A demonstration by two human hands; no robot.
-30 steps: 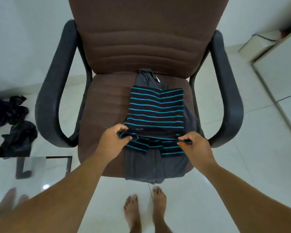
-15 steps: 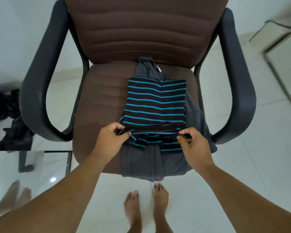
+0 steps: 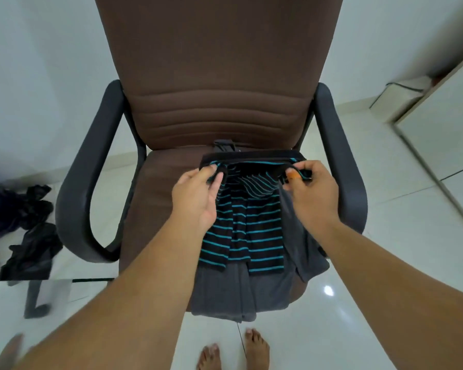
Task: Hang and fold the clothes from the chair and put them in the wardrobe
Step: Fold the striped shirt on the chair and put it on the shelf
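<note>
A black shirt with blue stripes (image 3: 251,231) lies on the seat of a brown office chair (image 3: 217,76), on top of a grey garment (image 3: 225,295) that hangs over the seat's front edge. My left hand (image 3: 198,193) pinches the shirt's folded edge at its left corner, near the backrest. At the right corner my right hand (image 3: 310,190) pinches the same edge. The edge is lifted a little above the rest of the shirt.
Black armrests (image 3: 75,198) flank the seat on both sides. Dark clothes (image 3: 24,231) lie on the floor at the left. A white wardrobe panel (image 3: 449,124) stands at the right. My bare feet (image 3: 235,351) stand on the white tiles below the seat.
Both hands have carried the shirt's near edge from the front of the seat up toward the backrest, folding the shirt over itself.
</note>
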